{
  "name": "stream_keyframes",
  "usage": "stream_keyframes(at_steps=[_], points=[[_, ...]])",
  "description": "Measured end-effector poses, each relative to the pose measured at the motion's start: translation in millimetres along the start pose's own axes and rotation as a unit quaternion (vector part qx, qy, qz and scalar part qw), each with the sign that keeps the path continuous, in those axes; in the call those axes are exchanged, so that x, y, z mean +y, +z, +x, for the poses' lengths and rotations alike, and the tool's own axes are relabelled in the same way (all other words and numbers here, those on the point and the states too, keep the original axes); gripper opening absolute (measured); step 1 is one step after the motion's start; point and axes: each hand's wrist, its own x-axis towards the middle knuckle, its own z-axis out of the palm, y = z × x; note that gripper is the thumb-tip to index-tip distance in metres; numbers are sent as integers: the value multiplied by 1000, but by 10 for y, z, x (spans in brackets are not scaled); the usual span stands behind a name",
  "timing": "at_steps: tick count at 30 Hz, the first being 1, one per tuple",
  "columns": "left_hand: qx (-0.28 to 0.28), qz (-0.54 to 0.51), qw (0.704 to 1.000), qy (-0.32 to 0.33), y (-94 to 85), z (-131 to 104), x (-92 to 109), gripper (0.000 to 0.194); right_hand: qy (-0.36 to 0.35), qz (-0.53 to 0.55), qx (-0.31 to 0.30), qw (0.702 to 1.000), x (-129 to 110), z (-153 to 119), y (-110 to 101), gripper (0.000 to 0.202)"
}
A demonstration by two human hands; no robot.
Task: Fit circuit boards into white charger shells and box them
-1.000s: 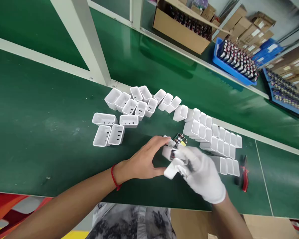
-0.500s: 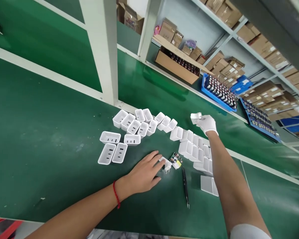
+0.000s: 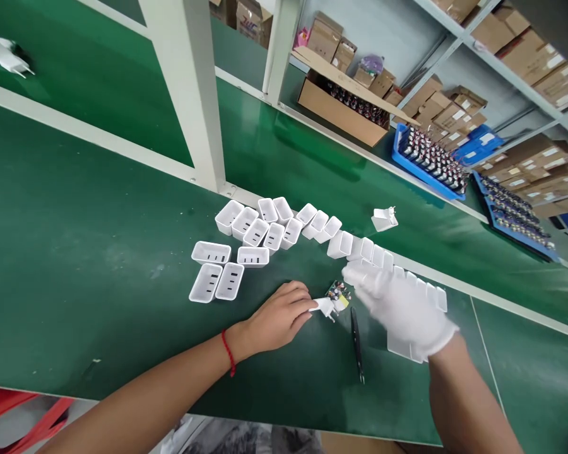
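Between the fingertips and thumb of my left hand is a white two-pin plug piece, its pins pointing right. Just beyond it lies a small circuit board with a yellow patch. My right hand, in a white glove, passes over the right-hand white cases and is smeared by motion, so its fingers do not show clearly. Black tweezers lie between my hands. Another white plug piece stands on the green surface behind the row of cases, apart from my right hand.
Several open white cases with dark slots stand left of centre, more plain ones along the ledge. A pale metal post rises behind. At the back are a long cardboard box, blue trays and shelves of cartons.
My right hand has let go of the white plug piece behind the ledge and come back toward me. My left hand now has its plug piece lifted and turned slightly, close to the circuit board.
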Motion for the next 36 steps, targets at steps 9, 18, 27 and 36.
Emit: stream_keyframes(at_steps=[9, 18, 27, 36], points=[[38, -176, 981, -79, 27, 169, 124, 18, -143, -169, -51, 974, -165, -137, 593, 49], [27, 64, 994, -85, -193, 653, 347, 33, -81, 58, 131, 986, -240, -519, 304, 56], [-30, 283, 953, -103, 119, 1310, 143, 20, 56, 644, 308, 699, -232, -932, 386, 51], [-119, 237, 964, 22, -65, 503, 458, 12, 67, 654, 311, 686, -355, -980, 521, 77]])
